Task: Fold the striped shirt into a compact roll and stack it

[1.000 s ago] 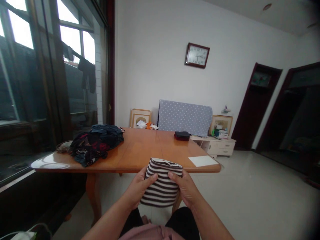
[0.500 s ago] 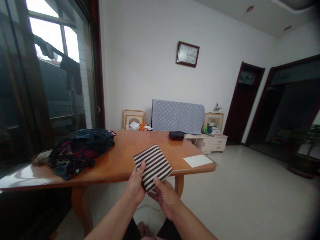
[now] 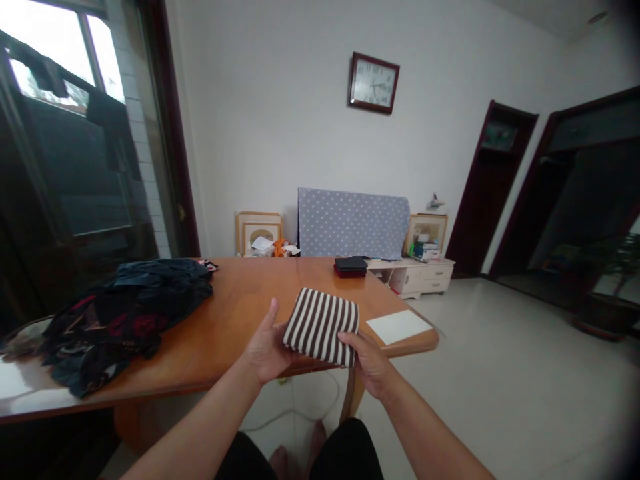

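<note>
A folded striped cloth (image 3: 323,325), dark brown and white, is held up over the near edge of the table. My right hand (image 3: 369,360) grips its right side, thumb on top and fingers underneath. At the cloth's left edge is my left hand (image 3: 270,350), its thumb raised clear of the fabric. The left fingers reach behind and under the cloth and are partly hidden. Which garment or item the cloth is, I cannot tell.
On the left of the wooden table (image 3: 250,287) lies a heap of dark clothes (image 3: 135,307). A small dark folded stack (image 3: 350,267) sits at the far edge. White paper (image 3: 399,327) lies at the right corner. Beyond stands a white cabinet (image 3: 425,279).
The striped cloth has been turned, so its stripes now run more upright. My left thumb has come off its top, while my right hand keeps its grip. The view has shifted slightly.
</note>
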A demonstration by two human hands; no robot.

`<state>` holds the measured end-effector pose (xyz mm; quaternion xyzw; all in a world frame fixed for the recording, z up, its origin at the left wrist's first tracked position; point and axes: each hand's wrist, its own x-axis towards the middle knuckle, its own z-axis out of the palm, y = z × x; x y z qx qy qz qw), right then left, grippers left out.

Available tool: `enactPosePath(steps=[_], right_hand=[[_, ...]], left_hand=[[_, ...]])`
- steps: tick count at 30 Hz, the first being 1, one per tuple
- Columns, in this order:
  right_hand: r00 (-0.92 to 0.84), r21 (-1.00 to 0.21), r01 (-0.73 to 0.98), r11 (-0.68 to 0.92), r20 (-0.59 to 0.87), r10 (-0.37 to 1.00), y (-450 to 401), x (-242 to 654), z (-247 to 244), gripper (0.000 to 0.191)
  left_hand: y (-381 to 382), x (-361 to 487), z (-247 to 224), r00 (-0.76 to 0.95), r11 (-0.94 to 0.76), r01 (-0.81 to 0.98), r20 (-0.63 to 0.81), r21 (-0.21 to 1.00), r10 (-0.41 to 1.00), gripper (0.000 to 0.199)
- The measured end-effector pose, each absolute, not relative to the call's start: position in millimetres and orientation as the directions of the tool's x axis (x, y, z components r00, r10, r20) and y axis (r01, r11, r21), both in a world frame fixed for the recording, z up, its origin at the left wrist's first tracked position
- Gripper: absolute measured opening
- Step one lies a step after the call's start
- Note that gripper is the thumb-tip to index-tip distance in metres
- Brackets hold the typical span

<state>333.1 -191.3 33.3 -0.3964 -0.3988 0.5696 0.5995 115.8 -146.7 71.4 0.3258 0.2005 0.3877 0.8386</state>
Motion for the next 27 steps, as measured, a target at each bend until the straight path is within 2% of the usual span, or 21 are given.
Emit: enactPosePath(steps=[3,9,15,19,21,24,27], right_hand=[[0.025,-0.932,-0.357,0.069,0.064,0.998,-176,347,39,0.040],[0.014,-0.940,-0.334,0.065,0.064,0.998,-142,373,33,0.037],[-0.059,-0.943,-0.333,-0.010,0.010,0.998,-112,398,24,0.043],[0.033,-0.948,-0.316,-0.046,-0.060,0.998,-83,419,15,0.055],[0.127,-0.967,-0.253,-0.036,-0.070,0.989,-64,429,8,0.055],[0.238,-0.997,-0.073,-0.018,-0.035,0.971,-34,442,-2,0.042],[0.222,-0.981,0.187,0.045,0.087,0.971,-4,451,-7,0.031]], left_hand=[[-133,129,73,0.634,0.496,-0.484,-0.102,0.721,0.767,0.075],[-107,152,67,0.546,0.435,-0.374,-0.184,0.819,0.817,0.053],[-66,176,63,0.484,0.361,-0.248,-0.207,0.899,0.850,0.056],[-27,193,69,0.423,0.319,-0.242,-0.196,0.916,0.885,0.053],[-3,202,75,0.389,0.288,-0.242,-0.179,0.927,0.904,0.052],[35,219,84,0.338,0.262,-0.261,-0.167,0.929,0.926,0.051],[77,239,93,0.288,0.259,-0.265,-0.180,0.929,0.940,0.047]])
